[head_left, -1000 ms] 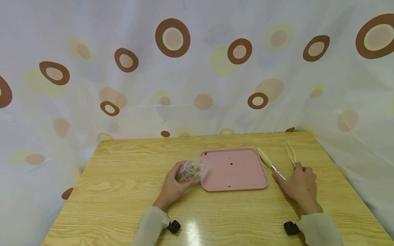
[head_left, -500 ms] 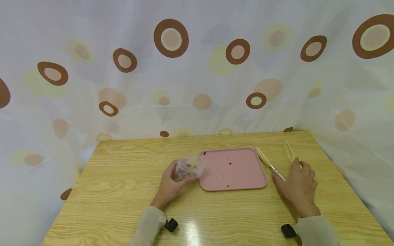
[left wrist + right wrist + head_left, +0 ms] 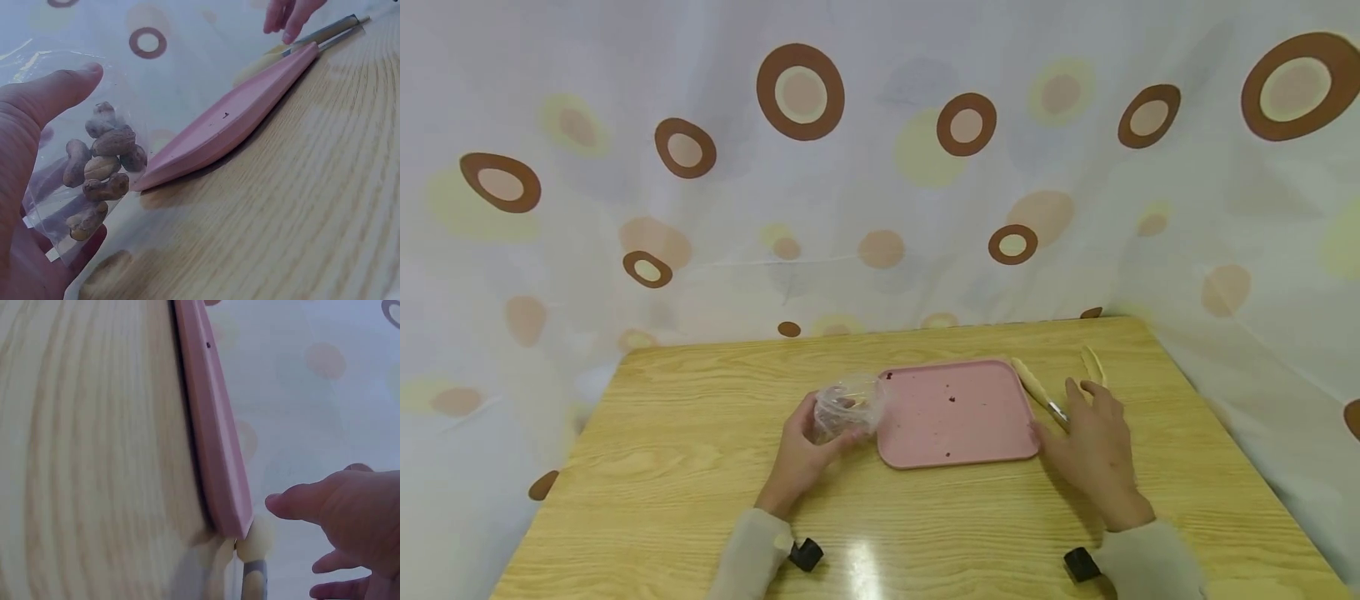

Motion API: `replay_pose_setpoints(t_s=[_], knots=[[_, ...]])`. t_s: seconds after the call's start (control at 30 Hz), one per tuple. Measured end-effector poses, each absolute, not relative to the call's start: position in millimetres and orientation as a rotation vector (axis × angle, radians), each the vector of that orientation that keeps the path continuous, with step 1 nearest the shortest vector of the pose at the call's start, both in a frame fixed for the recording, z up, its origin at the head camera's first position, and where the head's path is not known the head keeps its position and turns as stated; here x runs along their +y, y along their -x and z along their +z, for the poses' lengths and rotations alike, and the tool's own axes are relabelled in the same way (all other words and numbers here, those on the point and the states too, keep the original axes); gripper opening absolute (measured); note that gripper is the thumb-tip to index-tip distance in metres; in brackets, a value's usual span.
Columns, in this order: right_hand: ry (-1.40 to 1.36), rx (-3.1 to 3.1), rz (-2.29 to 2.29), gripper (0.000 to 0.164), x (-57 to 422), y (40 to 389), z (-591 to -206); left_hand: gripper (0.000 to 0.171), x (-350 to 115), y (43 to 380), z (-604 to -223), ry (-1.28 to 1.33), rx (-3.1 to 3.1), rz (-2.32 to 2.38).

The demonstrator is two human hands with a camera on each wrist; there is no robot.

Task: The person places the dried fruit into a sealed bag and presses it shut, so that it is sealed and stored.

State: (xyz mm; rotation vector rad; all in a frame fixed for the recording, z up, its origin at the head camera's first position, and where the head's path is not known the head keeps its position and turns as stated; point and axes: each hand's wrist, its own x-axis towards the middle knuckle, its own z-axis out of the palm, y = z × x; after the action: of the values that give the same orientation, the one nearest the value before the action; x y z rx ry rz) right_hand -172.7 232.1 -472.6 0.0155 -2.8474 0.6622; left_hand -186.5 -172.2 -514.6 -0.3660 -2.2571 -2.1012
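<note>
My left hand (image 3: 797, 458) holds a clear plastic bag (image 3: 850, 408) at the tray's left end, thumb on one side and fingers on the other. Several peanuts in shells (image 3: 112, 142) show through the plastic in the left wrist view. My right hand (image 3: 1093, 450) hovers over the tongs (image 3: 1033, 383), with its fingers spread and nothing held. The tongs have cream tips and metal arms; the hand hides their rear part in the head view. In the right wrist view the thumb is apart from the tongs (image 3: 254, 544).
Between the hands lies a pink tray (image 3: 925, 433) with a few dark crumbs on it. The wooden table (image 3: 940, 533) meets a circle-patterned curtain (image 3: 880, 167) at its back and sides.
My right hand has let go of the tongs and moved left toward the tray, fingers spreading. The left hand keeps its hold on the bag. The head view has turned slightly.
</note>
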Motion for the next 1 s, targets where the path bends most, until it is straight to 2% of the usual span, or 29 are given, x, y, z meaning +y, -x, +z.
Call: replay_pose_setpoints(t_s=[0.23, 0.57, 0.83, 1.0], knots=[[-0.209, -2.843, 0.898, 0.078, 208.7, 174.7, -451.7, 0.065, -173.2, 178.2, -504.4, 0.49, -2.204, -2.141], [-0.772, -2.666, 1.334, 0.051, 177.3, 175.2, -436.0, 0.064, -166.9, 166.5, -491.4, 0.661, -2.105, -2.185], [-0.866, -2.52, 1.583, 0.044, 149.3, 175.0, -427.3, 0.062, -153.7, 159.7, -484.6, 0.763, -2.074, -2.183], [-0.882, -2.45, 1.633, 0.034, 136.5, 172.9, -426.7, 0.063, -148.8, 156.8, -481.7, 0.741, -2.103, -2.203]])
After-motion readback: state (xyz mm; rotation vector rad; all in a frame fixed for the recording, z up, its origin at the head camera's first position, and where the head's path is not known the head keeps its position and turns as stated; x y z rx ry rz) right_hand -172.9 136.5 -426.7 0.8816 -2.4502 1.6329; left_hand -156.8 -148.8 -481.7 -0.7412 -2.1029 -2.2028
